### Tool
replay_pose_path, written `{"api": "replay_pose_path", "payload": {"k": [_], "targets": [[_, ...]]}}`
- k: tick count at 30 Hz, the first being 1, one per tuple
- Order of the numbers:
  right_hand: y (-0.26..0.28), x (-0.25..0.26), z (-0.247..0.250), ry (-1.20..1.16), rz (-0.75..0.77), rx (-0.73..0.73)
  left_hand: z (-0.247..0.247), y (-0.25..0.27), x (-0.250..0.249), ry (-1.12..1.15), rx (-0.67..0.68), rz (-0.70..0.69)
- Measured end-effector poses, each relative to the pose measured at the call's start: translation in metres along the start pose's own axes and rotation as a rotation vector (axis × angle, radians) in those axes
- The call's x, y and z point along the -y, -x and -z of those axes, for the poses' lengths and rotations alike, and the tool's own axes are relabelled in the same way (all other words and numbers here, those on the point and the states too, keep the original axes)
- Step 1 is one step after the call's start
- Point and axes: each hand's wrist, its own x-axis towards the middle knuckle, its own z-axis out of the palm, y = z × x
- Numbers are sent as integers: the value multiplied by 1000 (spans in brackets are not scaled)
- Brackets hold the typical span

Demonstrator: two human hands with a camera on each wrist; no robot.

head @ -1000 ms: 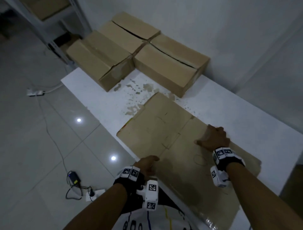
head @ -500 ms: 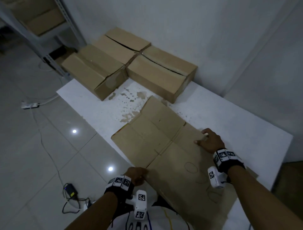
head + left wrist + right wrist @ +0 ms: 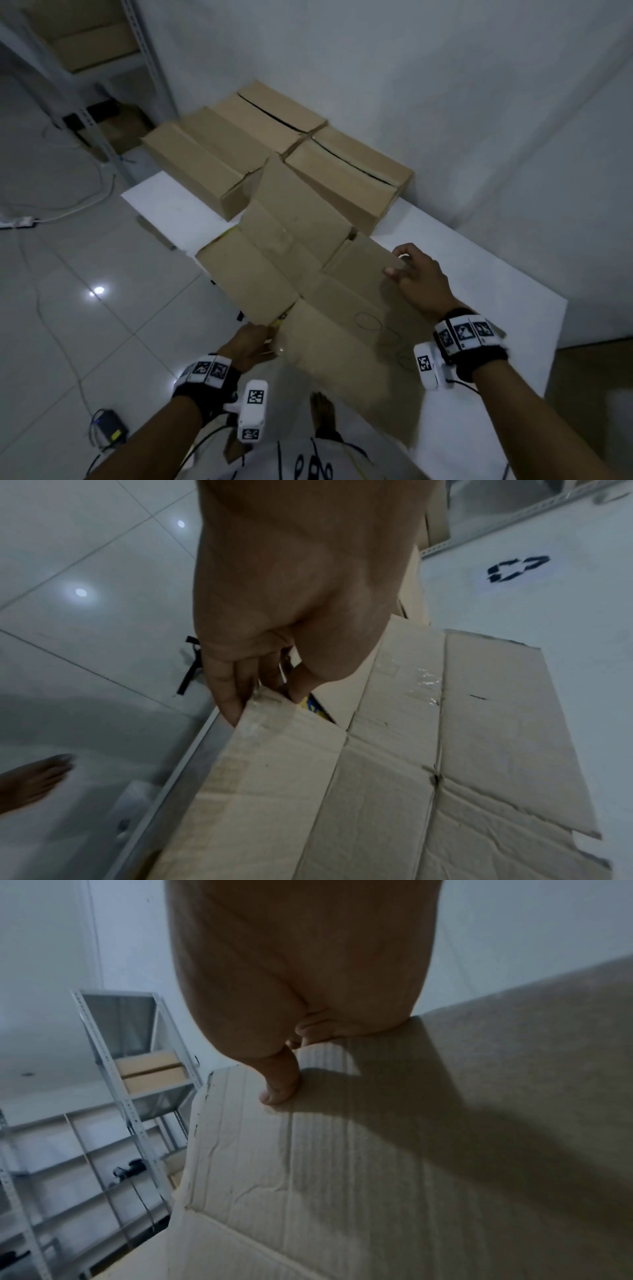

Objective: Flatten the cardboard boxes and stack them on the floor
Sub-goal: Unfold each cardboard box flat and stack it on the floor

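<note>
A flattened brown cardboard box (image 3: 308, 281) is tilted up off the white table (image 3: 496, 294), with its near part over the table's front edge. My left hand (image 3: 255, 346) pinches its near left edge; in the left wrist view my left hand (image 3: 270, 691) has fingers under and thumb over a taped flap of the flattened box (image 3: 394, 777). My right hand (image 3: 416, 277) grips the far right edge. In the right wrist view the right hand's thumb (image 3: 279, 1088) lies on the flattened box (image 3: 377, 1150). Three unflattened boxes (image 3: 346, 174) stand at the table's far end.
A metal shelf rack (image 3: 82, 78) holding more cardboard stands at the far left. Cables, a power strip (image 3: 20, 222) and a black adapter (image 3: 109, 425) lie on the tiled floor (image 3: 85, 325). My bare foot (image 3: 322, 414) is beside the table. White walls close the far side.
Both hands have lifted the flattened box off the table and drawn it towards me; its far end has risen and now hides the table in front of the standing boxes.
</note>
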Motion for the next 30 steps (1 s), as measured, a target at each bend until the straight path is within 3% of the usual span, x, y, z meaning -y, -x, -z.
{"api": "replay_pose_path", "payload": {"k": [6, 12, 15, 18, 21, 25, 30], "targets": [[2, 89, -37, -138, 43, -101, 84, 32, -36, 125, -31, -273], [6, 149, -106, -394, 20, -151, 162, 56, -68, 283, -98, -530], [-4, 175, -134, -509, 11, -132, 185, 61, -103, 298, -277, -657], [-30, 198, -155, -609, -17, -48, 206, 64, -148, 227, -414, -813], [-72, 220, -177, -659, -29, 103, 234, 58, -197, 179, -483, -881], [-135, 259, -218, -592, 65, 322, 282, 44, -251, 141, -550, -884], [-191, 317, -278, -631, 72, 429, 350, 36, -302, 108, -617, -845]]}}
